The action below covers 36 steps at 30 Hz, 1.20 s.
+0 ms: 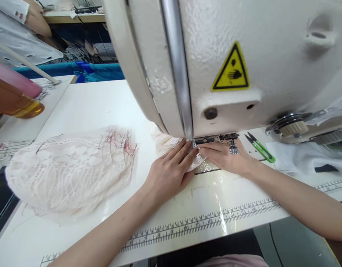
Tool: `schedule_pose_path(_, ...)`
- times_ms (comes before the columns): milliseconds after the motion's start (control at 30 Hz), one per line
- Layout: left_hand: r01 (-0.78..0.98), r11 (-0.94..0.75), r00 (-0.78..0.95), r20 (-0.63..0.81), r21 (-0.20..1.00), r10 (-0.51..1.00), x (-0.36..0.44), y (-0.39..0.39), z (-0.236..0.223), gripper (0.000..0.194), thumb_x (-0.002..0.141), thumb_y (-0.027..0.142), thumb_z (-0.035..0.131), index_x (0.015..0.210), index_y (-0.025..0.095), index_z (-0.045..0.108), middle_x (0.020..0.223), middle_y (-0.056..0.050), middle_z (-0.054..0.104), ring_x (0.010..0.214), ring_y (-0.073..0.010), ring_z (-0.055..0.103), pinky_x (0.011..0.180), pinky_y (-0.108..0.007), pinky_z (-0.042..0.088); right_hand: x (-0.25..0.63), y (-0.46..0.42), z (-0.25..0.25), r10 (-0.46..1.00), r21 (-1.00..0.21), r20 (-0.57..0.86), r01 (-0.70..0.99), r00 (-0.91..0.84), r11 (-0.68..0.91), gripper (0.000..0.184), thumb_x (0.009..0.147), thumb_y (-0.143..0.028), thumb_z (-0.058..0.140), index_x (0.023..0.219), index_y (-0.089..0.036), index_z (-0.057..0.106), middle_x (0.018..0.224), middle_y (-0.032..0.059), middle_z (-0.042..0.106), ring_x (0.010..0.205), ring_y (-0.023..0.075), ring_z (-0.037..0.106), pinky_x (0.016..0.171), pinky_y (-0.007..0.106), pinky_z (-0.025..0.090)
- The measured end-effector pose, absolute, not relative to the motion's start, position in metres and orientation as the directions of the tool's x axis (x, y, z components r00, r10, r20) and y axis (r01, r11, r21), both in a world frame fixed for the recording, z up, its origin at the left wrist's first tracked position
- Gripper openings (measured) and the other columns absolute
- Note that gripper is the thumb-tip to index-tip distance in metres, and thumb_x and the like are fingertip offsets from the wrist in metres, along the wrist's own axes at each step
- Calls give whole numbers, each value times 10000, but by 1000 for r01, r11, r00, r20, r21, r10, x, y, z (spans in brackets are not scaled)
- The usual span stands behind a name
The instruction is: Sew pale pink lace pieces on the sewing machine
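Note:
My left hand [171,171] lies palm down, its fingers stretched over a piece of cream lace fabric [163,144] at the sewing machine's needle area. Some of that lace shows between the two hands, on the metal needle plate [206,166]. From the right, my right hand [228,155] reaches in with fingers held together, their tips closed at the lace's edge beside the presser foot. The sewing machine [215,22] stands over both hands, and its head hides part of the lace. My right thumb is hidden.
A larger pile of cream lace [70,174] with red and dark loose threads lies left. Green thread snips [260,147] and white cloth [296,157] are at the right. A printed ruler [187,228] runs along the front edge. Thread cones [17,100] and another person's sleeve [12,33] appear upper left.

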State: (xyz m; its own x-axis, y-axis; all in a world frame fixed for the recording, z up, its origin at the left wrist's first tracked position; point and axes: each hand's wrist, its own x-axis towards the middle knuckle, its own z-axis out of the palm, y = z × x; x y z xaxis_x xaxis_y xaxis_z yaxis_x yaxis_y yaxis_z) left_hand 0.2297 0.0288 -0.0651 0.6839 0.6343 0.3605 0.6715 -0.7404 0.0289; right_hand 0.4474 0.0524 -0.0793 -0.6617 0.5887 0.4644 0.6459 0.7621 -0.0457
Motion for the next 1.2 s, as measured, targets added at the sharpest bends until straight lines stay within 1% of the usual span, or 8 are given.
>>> schedule_pose_path(167, 680, -732, 678, 352, 33, 645, 231, 31, -65, 399, 929, 259, 451, 1273, 92, 562, 1303, -162, 576, 1241, -314, 518, 904, -447, 564, 447, 56, -84, 580, -36, 493, 651, -649, 758, 236, 909, -118, 442, 941, -257, 630, 946, -19, 669, 771, 140, 591, 688, 318, 424)
schedule_pose_path(400, 575, -818, 746, 399, 17, 533, 226, 33, -63, 325, 936, 171, 452, 1233, 120, 575, 1285, -107, 598, 1219, -247, 543, 998, -419, 516, 445, 56, -77, 482, 155, 563, 659, -671, 736, 277, 812, -9, 428, 842, -216, 609, 916, -58, 698, 614, 99, 547, 621, 324, 404)
schedule_pose_path(533, 557, -830, 761, 399, 3, 512, 223, 32, -60, 267, 931, 137, 444, 1136, 98, 611, 1239, -119, 629, 1158, -228, 595, 967, -381, 538, 445, 54, -77, 418, 246, 595, 651, -686, 717, 293, 804, 3, 426, 877, -203, 620, 944, -55, 708, 582, 89, 534, 538, 318, 361)
schedule_pose_path(600, 570, -822, 752, 394, 13, 528, 223, 32, -59, 249, 929, 137, 439, 1093, 109, 625, 1221, -114, 642, 1139, -220, 608, 956, -370, 545, 444, 53, -79, 445, 219, 554, 639, -704, 738, 311, 825, -2, 431, 939, -213, 629, 974, -37, 703, 671, 108, 573, 538, 309, 369)
schedule_pose_path(733, 590, -807, 739, 397, 11, 545, 224, 32, -58, 234, 927, 139, 425, 1025, 118, 637, 1179, -107, 668, 1112, -222, 626, 935, -371, 557, 442, 50, -77, 515, 108, 459, 620, -724, 777, 320, 856, -5, 451, 991, -233, 630, 1034, -12, 683, 829, 128, 594, 671, 282, 447)
schedule_pose_path(900, 621, -784, 718, 400, 1, 570, 223, 33, -59, 222, 916, 120, 422, 983, 121, 633, 1166, -112, 675, 1104, -226, 632, 933, -376, 557, 433, 42, -74, 549, -7, 445, 610, -708, 792, 253, 886, -50, 503, 1026, -221, 626, 1047, 8, 677, 960, 141, 589, 811, 293, 466)
schedule_pose_path(1033, 625, -780, 704, 410, 30, 580, 223, 34, -59, 224, 906, 121, 423, 997, 136, 628, 1188, -110, 664, 1132, -230, 615, 950, -376, 546, 429, 39, -79, 539, -31, 495, 605, -682, 795, 230, 895, -85, 520, 1000, -251, 638, 976, -26, 690, 952, 132, 590, 796, 287, 457)
schedule_pose_path(1200, 598, -798, 719, 391, 75, 575, 222, 35, -58, 272, 887, 101, 398, 1078, 127, 590, 1240, -118, 634, 1174, -219, 586, 997, -374, 513, 428, 36, -80, 507, 27, 515, 604, -691, 796, 235, 873, -65, 534, 998, -237, 635, 931, -38, 695, 924, 126, 599, 731, 286, 439)
